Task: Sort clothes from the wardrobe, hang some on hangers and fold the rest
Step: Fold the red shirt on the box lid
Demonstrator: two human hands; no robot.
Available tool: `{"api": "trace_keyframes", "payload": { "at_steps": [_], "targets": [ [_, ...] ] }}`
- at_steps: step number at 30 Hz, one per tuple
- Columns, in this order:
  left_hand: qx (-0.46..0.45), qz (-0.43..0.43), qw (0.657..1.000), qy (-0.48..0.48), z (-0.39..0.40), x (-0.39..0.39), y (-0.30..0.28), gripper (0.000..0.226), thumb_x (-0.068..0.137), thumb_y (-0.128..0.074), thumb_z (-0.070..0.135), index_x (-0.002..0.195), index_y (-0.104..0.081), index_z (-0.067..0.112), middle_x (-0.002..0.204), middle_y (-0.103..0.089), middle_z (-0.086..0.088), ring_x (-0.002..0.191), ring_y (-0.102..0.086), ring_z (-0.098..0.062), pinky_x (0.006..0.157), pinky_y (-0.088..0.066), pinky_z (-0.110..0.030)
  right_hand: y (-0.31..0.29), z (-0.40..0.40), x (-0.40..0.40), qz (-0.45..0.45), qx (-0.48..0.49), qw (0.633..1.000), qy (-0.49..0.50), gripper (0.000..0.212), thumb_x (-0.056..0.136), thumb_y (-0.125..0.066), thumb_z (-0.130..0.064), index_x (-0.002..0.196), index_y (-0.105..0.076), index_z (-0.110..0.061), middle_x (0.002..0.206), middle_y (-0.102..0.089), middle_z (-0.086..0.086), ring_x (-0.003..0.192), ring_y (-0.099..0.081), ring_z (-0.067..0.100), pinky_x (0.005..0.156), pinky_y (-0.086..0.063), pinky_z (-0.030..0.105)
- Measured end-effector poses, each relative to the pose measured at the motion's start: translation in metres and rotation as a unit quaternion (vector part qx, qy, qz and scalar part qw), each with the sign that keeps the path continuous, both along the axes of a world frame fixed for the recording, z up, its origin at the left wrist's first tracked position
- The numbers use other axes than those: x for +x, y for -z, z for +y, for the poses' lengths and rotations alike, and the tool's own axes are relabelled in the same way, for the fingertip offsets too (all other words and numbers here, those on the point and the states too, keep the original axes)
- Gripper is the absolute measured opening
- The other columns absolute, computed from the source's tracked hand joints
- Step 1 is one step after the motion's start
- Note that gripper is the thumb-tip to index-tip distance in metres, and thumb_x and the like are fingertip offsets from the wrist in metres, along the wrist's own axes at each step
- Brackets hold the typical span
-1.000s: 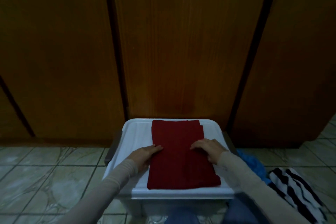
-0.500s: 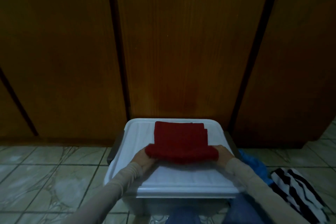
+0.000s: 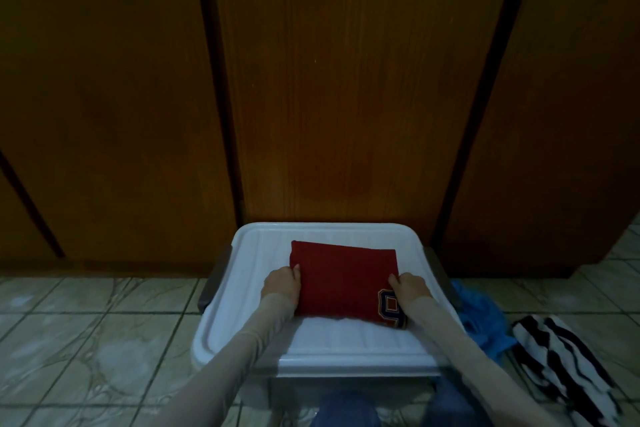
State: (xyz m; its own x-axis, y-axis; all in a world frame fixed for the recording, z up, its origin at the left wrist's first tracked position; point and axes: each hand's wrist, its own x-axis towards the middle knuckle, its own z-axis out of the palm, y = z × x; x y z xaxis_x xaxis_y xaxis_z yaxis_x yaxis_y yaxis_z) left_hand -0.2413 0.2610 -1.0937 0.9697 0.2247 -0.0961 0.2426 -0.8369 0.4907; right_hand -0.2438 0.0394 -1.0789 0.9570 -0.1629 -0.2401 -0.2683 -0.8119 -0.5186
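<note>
A red garment (image 3: 343, 279), folded into a small rectangle with a blue and yellow number patch at its near right corner, lies on the white lid of a plastic box (image 3: 256, 253). My left hand (image 3: 281, 286) holds the garment's left edge, fingers curled at it. My right hand (image 3: 410, 288) holds its right edge beside the patch. Both arms wear pale long sleeves.
Dark wooden wardrobe doors (image 3: 346, 97) stand shut right behind the box. A crumpled blue cloth (image 3: 481, 319) and a black-and-white striped garment (image 3: 561, 364) lie on the tiled floor (image 3: 86, 340) to the right. My knees in blue jeans (image 3: 346, 409) are at the bottom.
The red garment was a long flat strip; both hands lifted its near end and folded it over to the far side. It is now half as long, with the number patch on top.
</note>
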Motion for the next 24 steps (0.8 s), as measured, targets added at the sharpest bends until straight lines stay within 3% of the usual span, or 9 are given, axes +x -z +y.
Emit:
{"api": "trace_keyframes", "payload": {
  "at_steps": [1,3,6,8,11,14,17,24],
  "targets": [
    [-0.002,-0.008,1.000,-0.004,0.001,0.000,-0.001,0.048,0.102,-0.024,0.036,0.106,-0.059,0.004,0.108,-0.063,-0.015,0.099,-0.059,-0.028,0.081,-0.043,-0.032,0.001,-0.001,0.001,-0.002,0.005,1.000,0.007,0.039,0.101,-0.033,-0.031,0.081,-0.054,-0.004,0.102,-0.060,0.017,0.090,-0.057,0.025,0.081,-0.044,0.031],
    [-0.004,-0.033,0.999,-0.022,0.002,-0.003,-0.004,0.040,0.101,-0.029,0.037,0.105,-0.055,0.007,0.105,-0.063,-0.012,0.096,-0.059,-0.028,0.079,-0.044,-0.033,0.003,-0.002,0.000,-0.013,-0.005,1.000,0.022,0.037,0.098,-0.040,-0.035,0.096,-0.059,-0.003,0.099,-0.061,0.013,0.085,-0.057,0.022,0.079,-0.046,0.031],
    [0.036,-0.081,0.995,-0.050,-0.002,-0.008,-0.010,0.032,0.100,-0.031,0.035,0.111,-0.047,0.010,0.108,-0.061,-0.009,0.098,-0.059,-0.026,0.079,-0.043,-0.034,-0.004,-0.001,-0.005,-0.082,-0.059,0.994,0.049,0.033,0.093,-0.050,-0.038,0.108,-0.050,-0.008,0.103,-0.060,0.009,0.095,-0.060,0.024,0.077,-0.047,0.033],
    [0.063,-0.123,0.989,-0.057,-0.006,-0.008,-0.011,0.035,0.100,-0.031,0.034,0.125,-0.041,0.013,0.124,-0.051,-0.007,0.113,-0.050,-0.024,0.094,-0.039,-0.038,-0.009,0.005,-0.008,-0.168,-0.076,0.982,0.045,0.031,0.093,-0.050,-0.033,0.115,-0.043,-0.012,0.110,-0.053,0.006,0.103,-0.054,0.022,0.080,-0.044,0.033],
    [0.063,-0.165,0.984,0.005,-0.015,-0.003,-0.011,0.044,0.101,-0.027,0.032,0.142,-0.028,0.016,0.145,-0.033,-0.005,0.134,-0.031,-0.021,0.112,-0.021,-0.040,-0.014,0.019,-0.005,-0.245,-0.089,0.965,-0.011,0.035,0.099,-0.038,-0.028,0.131,-0.039,-0.014,0.136,-0.042,0.006,0.123,-0.042,0.019,0.097,-0.038,0.032],
    [0.082,-0.135,0.981,0.113,-0.031,-0.001,-0.013,0.048,0.103,-0.018,0.033,0.149,-0.015,0.020,0.157,-0.013,0.002,0.145,-0.009,-0.013,0.117,0.001,-0.039,-0.009,0.041,-0.001,-0.199,-0.094,0.972,-0.085,0.048,0.102,-0.025,-0.031,0.147,-0.022,-0.014,0.156,-0.014,0.002,0.143,-0.016,0.016,0.116,-0.016,0.033],
    [0.153,-0.096,0.970,0.163,-0.034,0.003,-0.010,0.049,0.103,-0.012,0.035,0.150,-0.011,0.021,0.158,-0.008,0.003,0.145,0.000,-0.011,0.114,0.014,-0.043,0.004,0.054,0.003,-0.130,-0.149,0.972,-0.125,0.053,0.103,-0.015,-0.036,0.150,-0.006,-0.015,0.159,0.003,0.001,0.146,0.003,0.013,0.118,0.001,0.037],
    [0.109,-0.010,0.976,0.187,-0.027,0.011,0.007,0.052,0.101,-0.013,0.042,0.150,-0.004,0.028,0.159,0.003,0.003,0.145,0.007,-0.010,0.115,0.011,-0.043,0.026,0.054,0.004,-0.081,-0.184,0.975,-0.100,0.059,0.101,-0.012,-0.044,0.150,0.002,-0.016,0.158,0.007,0.007,0.146,0.008,0.019,0.118,0.007,0.038]
  ]
}}
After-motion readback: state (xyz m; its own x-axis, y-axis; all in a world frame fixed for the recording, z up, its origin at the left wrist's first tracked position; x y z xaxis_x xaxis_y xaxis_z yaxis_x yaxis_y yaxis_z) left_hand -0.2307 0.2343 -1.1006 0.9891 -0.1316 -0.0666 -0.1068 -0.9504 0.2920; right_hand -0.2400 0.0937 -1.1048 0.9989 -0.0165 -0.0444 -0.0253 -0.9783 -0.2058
